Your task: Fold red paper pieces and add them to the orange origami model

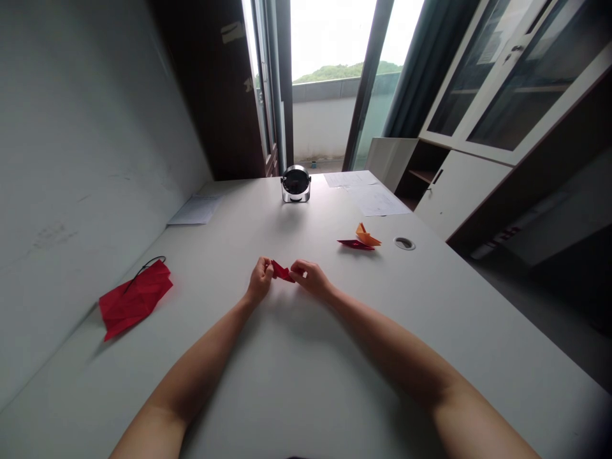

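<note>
Between my two hands is a small piece of folded red paper (282,272), held just above the white table (287,370). My left hand (261,279) pinches its left end, the fingers closed. At the other end, my right hand (310,276) has thumb and fingertips pressed on the paper. Part of the folded shape is hidden behind the fingers. To the right of my hands lie an orange folded paper boat (368,237) and a flat dark red folded paper (354,245), close against each other.
A creased red sheet (136,299) with a black cord lies at the left by the wall. Near the back edge stands a round silver-framed device (295,183). Papers (382,200) lie at the back right, another sheet (196,209) at the back left. A cable hole (404,243) is at the right.
</note>
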`<state>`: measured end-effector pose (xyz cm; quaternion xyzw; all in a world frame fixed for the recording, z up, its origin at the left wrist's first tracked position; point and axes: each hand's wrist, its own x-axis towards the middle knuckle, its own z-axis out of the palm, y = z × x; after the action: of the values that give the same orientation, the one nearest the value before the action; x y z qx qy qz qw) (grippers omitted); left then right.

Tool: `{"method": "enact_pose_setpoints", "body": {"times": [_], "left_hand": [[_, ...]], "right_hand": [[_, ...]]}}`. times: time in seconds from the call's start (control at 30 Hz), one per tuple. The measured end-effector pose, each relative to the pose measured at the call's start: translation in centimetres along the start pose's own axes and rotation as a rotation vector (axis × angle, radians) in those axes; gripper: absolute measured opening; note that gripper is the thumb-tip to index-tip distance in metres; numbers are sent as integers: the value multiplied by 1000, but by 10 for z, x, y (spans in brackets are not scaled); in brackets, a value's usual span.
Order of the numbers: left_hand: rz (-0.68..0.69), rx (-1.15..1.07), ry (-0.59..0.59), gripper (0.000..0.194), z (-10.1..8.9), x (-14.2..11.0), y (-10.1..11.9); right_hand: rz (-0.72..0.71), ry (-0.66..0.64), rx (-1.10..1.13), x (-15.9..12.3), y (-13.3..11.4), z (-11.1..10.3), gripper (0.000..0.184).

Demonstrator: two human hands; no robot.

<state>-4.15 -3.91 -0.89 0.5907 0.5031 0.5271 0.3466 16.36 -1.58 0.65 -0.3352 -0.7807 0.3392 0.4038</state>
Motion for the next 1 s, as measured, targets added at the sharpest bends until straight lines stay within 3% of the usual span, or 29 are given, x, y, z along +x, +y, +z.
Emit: {"method": "enact_pose_setpoints", "body": {"times": [0.17, 0.27, 0.5, 0.63, 0.8, 1.0], "left_hand": [[-20, -79, 45, 22, -2, 3, -7], [-63, -189, 85, 31, 0, 4, -8], [-141, -412, 4, 31, 3, 1, 3], [-120, -340, -21, 29, 2, -2, 9], [-64, -169, -132, 32, 5, -5, 12], [-26, -95, -65, 25, 4, -4, 6]], "right_hand": [[-30, -49, -83, -1, -3, -1, 24], [-10, 1, -131, 0, 0, 0, 26], [40, 87, -170, 1, 5, -2, 15], [55, 71, -124, 1, 4, -1, 8], [53, 82, -117, 0, 4, 2, 5], [71, 21, -134, 0, 6, 1, 15]]}}
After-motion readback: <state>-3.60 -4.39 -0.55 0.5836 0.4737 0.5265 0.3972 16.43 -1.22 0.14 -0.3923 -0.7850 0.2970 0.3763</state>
